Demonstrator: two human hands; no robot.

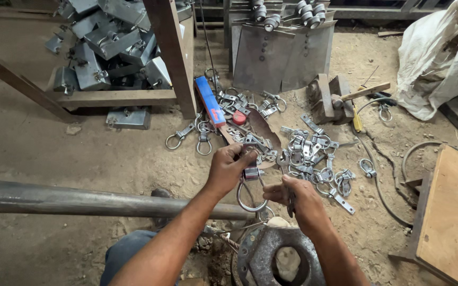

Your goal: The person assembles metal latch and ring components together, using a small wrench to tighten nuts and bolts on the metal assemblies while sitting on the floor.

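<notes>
My left hand [230, 168] grips a small metal bracket with a steel ring [251, 195] hanging from it, held above the dirt floor. My right hand [299, 198] is beside it, closed on a thin dark metal tool or pin [291, 204] that points down, its fingers touching the ring's right side. Just beyond both hands lies a heap of similar brackets and rings [314, 156]. More of them lie around a curved rusty plate [263, 130].
A steel pipe [80, 200] crosses at the left. A heavy iron block with a hole [276, 254] sits below my hands. A hammer [353, 95] rests on a block, a wooden stool [449, 212] stands right, metal parts are stacked behind a wooden post [173, 53], and a white sack [441, 53] lies far right.
</notes>
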